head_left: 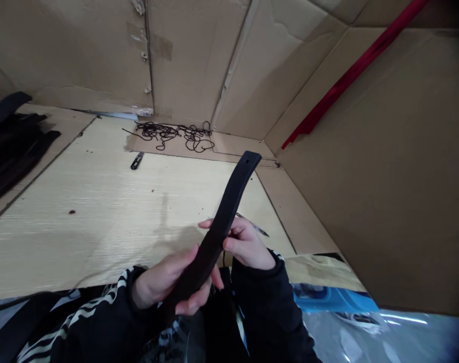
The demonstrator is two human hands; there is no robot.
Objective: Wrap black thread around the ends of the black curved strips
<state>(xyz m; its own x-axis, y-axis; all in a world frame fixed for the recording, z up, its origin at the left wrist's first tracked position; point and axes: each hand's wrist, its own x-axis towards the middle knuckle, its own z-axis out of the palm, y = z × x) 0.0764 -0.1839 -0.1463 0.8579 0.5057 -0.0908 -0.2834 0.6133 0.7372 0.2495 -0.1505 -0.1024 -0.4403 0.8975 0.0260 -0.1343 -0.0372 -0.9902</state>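
1. Both hands are on a long, flat black strap point(217, 237) with a small punched hole near its tip, held up at a slant over the table.
2. Left hand point(165, 280) is wrapped round the lower part, and right hand point(244, 244) pinches it higher up.
3. A slim pointed metal blade point(255, 227) lies just beyond the right hand on a pale wood-grain board point(101, 232).
4. Farther off there's a tangle of thin black cord point(172, 134), a small black clip point(137, 160) and a pile of black straps point(10, 146).
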